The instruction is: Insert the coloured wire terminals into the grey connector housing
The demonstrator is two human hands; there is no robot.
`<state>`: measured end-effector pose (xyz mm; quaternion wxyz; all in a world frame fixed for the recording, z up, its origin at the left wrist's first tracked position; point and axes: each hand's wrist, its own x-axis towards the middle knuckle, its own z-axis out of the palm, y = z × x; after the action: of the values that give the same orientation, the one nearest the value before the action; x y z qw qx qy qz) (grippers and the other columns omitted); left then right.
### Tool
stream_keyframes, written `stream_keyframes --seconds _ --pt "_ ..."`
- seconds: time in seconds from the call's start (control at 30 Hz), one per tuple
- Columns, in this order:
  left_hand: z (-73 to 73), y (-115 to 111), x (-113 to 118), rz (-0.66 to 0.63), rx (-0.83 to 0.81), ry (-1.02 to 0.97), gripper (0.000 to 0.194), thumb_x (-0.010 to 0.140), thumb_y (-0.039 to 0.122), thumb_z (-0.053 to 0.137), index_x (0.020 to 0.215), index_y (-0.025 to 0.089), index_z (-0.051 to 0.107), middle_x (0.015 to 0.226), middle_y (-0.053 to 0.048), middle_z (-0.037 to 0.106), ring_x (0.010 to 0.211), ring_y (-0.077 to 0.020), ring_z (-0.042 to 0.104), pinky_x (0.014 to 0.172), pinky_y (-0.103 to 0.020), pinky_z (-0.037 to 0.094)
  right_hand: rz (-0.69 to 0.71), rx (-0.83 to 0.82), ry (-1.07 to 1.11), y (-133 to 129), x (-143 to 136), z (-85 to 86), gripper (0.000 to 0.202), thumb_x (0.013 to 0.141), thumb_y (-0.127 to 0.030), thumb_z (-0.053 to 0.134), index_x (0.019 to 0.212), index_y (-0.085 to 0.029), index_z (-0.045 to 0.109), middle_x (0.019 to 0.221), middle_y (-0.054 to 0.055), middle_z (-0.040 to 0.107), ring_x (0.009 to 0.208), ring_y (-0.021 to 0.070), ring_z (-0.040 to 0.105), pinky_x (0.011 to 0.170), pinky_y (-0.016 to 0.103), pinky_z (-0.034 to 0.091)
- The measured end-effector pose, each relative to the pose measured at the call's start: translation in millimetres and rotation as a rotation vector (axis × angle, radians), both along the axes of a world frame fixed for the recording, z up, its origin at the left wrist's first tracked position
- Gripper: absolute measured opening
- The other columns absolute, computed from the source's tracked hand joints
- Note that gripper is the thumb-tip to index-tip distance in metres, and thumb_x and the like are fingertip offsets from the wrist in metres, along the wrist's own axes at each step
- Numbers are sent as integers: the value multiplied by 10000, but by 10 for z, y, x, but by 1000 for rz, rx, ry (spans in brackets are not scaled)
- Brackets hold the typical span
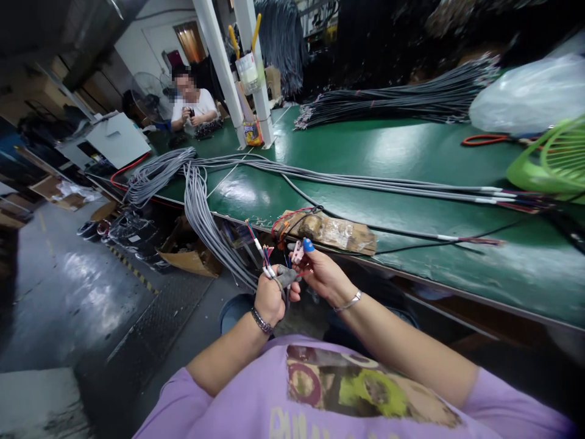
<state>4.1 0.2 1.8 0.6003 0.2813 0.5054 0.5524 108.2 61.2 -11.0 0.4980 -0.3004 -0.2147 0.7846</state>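
In the head view, the left hand [269, 299] is just in front of the near edge of the green table [388, 149], its grip closed around grey cables [269, 273], whose coloured wire ends [268, 256] point upward. The left thumb wears a grey cover [287, 277]. The right hand [322, 274] is just beside it; its grip is nearly closed, pinching a small pale pink piece [298, 252] near a blue finger cover [308, 245]. A thin red wire shows between the 2 hands.

Behind them, a wooden block [354, 236] lies along the table's edge. To its left, a grey cable bundle [196, 195] drapes over that edge, while more grey cables stretch across the tabletop. Farther back lie a dark cable bundle [393, 100] and a clear plastic bag [525, 94]. Beyond 2 white posts [222, 61], a co-worker [198, 105] sits holding something dark.
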Motion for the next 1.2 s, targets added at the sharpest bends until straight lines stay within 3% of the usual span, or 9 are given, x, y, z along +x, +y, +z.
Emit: stream_keyframes --seconds 0.13,0.33,0.53,0.77,0.93,1.2 --pt "-9 -33 -15 -6 1 6 341 559 409 748 631 158 529 456 14 565 346 -80 480 357 -184 377 18 -2 -4 -25 -2 15 378 689 -555 701 720 -180 660 652 9 630 592 126 536 576 258 434" --pt "4 -131 -33 -2 32 -5 294 600 380 728 631 155 540 470 1 578 352 -88 484 356 -190 368 192 -77 49 -64 98 72 407 808 -579 554 773 -187 659 787 55 684 618 133 576 545 254 459" --pt "62 -139 -41 69 55 -7 287 627 372 717 623 160 523 476 15 575 358 -74 483 370 -177 370 139 -47 36 -72 106 90 288 819 -449 613 787 -173 691 742 39 682 603 115 569 579 246 480" --pt "41 -67 -17 51 52 -28 260 611 345 712 624 159 530 470 12 577 362 -79 486 365 -179 386 116 -46 59 -48 58 69 291 766 -447 680 788 -158 706 670 10 654 572 98 531 533 225 439" --pt "-10 -35 10 13 27 -22 265 606 351 713 647 150 546 472 6 582 352 -83 487 357 -182 387 24 -54 37 -11 10 -13 307 709 -460 731 729 -157 690 687 17 669 642 116 569 606 238 456" --pt "16 -105 -17 23 40 -22 239 605 321 703 627 155 533 470 7 577 353 -81 483 360 -180 370 158 -84 88 -62 82 52 344 778 -539 620 777 -197 657 729 21 660 590 126 552 548 263 465"
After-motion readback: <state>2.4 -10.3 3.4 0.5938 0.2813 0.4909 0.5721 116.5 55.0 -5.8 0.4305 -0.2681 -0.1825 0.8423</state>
